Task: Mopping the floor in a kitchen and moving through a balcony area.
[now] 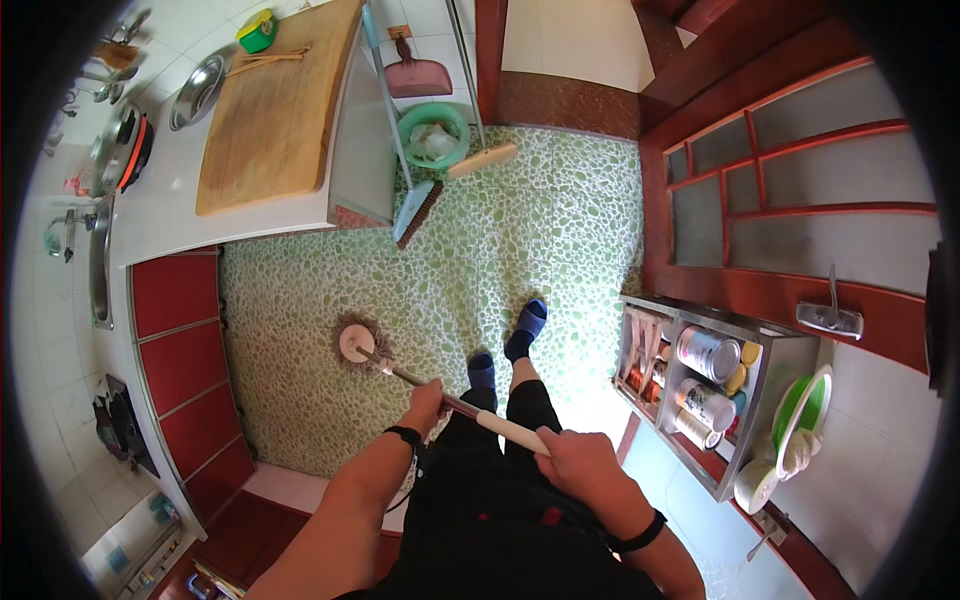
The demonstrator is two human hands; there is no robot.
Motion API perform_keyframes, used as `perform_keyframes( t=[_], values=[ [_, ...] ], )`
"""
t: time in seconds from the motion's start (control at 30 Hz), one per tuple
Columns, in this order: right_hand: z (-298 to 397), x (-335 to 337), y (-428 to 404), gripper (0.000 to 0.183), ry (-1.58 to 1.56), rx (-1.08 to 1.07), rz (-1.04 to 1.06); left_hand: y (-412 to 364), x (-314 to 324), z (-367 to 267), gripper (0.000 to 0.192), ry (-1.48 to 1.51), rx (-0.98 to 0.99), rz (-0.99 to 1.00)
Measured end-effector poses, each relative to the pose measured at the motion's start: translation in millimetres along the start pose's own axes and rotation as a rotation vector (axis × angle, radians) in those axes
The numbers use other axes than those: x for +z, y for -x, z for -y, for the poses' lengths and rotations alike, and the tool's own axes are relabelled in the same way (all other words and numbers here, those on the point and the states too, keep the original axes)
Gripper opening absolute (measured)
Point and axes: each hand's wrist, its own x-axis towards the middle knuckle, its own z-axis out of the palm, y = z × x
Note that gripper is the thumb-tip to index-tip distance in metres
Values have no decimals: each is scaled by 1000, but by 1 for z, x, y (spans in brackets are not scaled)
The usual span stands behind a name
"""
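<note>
A round-headed mop lies slantwise before me, its pole (420, 382) running from the centre of the view out to the left. My left hand (427, 405) is closed around the metal part of the pole. Higher up, my right hand (581, 457) grips the pale handle sleeve (514, 433) near its end. The mop head (360, 343), a pinkish disc fringed with grey-brown strands, rests on the green pebble-patterned floor (300, 405), left of my slippered feet (527, 324).
A blue broom (415, 214), a second broom (482, 160) and a green waste bin (433, 137) stand by the counter's end. Red cabinets (184, 337) line the left. At right are a metal rack (675, 375) of cans and a red-framed door (810, 277).
</note>
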Motion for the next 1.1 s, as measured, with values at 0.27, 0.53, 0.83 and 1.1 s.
perform_keyframes(
  t=[0.27,0.53,0.83,1.1],
  values=[
    [-75,-99,31,20,40,207,-101,21,169,-62,30,-152,142,213],
    [-92,-180,48,26,50,385,-266,67,311,-169,46,-343,261,495],
    [-81,-237,14,24,80,280,-251,78,318,-226,47,-349,161,396],
    [-50,-285,-35,24,141,341,-347,69,297,-284,57,-582,353,284]
  ],
)
